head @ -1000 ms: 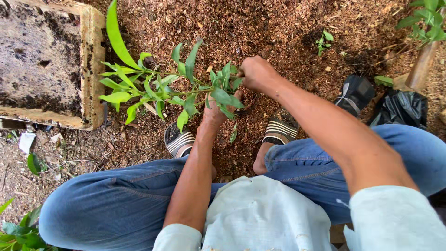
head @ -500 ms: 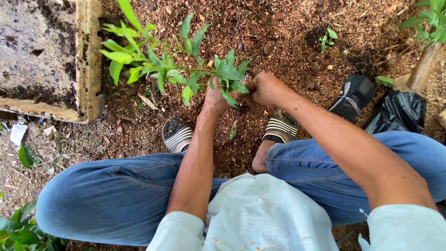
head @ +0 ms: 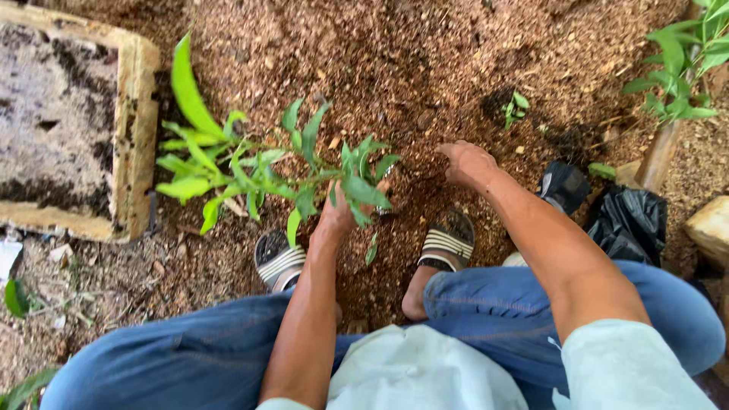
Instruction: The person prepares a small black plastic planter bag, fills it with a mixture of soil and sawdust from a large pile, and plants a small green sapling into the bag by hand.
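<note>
The person squatted on brown mulch ground [head: 425,68], knees in blue jeans at the near edge. The left hand [head: 338,216] was in the middle of the scene, its grip closed around the stem of a small green seedling [head: 304,178]; the plant leaned to the left, w/ its leaves spread toward the left side. The right hand [head: 467,163] lay a bit to the right and farther, palm down on the loose soil, fingers bent and pressing the dirt; it held nothing I could see, so its grip was loosely curled, not wide.

Between the hands and the body were two striped sandals [head: 444,247], one near each hand. At far left stood a wooden box [head: 137,137] filled w/ dark soil. On the right side lay black plastic bags [head: 626,224], just beside the person's right leg, and behind them a thin trunk [head: 659,156] w/ green leaves. One tiny sprout [head: 516,108] grew far from the right hand.
</note>
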